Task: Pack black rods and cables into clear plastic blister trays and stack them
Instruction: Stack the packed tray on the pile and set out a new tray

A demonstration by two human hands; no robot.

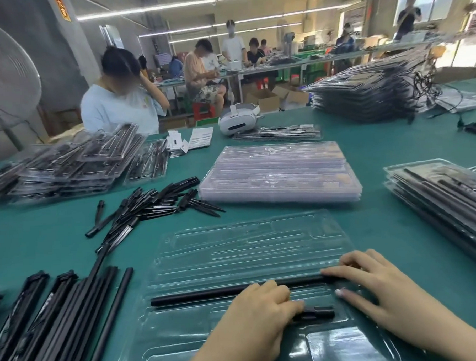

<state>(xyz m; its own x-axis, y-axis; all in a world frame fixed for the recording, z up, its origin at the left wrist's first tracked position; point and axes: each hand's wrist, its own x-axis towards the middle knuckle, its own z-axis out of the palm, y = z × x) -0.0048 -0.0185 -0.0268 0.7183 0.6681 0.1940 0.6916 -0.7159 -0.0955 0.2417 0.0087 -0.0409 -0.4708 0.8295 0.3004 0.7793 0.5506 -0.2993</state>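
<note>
An open clear blister tray (242,251) lies flat on the green table in front of me. A long black rod (206,293) lies in one of its near grooves. My left hand (260,307) rests on the tray with curled fingers over a short black piece (317,312) in a lower slot. My right hand (372,286) presses its fingertips on the rod's right end. Loose long black rods (60,311) lie at the lower left. A heap of short black pieces (150,206) lies left of centre.
A stack of empty clear trays (280,175) sits behind the open tray. Packed trays are piled at left (67,166), right (444,190) and far right (369,92). A white headset (238,120) and paper leaflets (197,138) lie farther back. People work beyond the table.
</note>
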